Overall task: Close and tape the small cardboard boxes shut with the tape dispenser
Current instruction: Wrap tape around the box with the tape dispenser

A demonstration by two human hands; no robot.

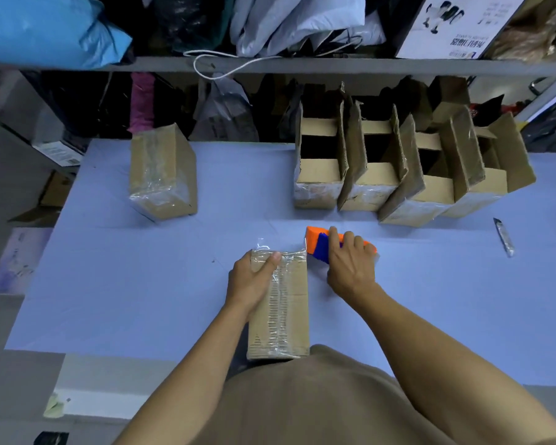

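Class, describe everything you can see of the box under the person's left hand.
The cardboard box is small, brown and oblong, lying flat at the near edge of the blue table, its long side running away from the person. Its top is closed, with clear, wrinkled tape along it and a loose end sticking up at the far edge. The left hand grips its far left corner, thumb on top.

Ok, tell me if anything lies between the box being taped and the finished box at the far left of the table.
Nothing visible does. The box under the left hand and the taped box have only bare blue table between them. The tape dispenser, gripped by the right hand, sits on the other side.
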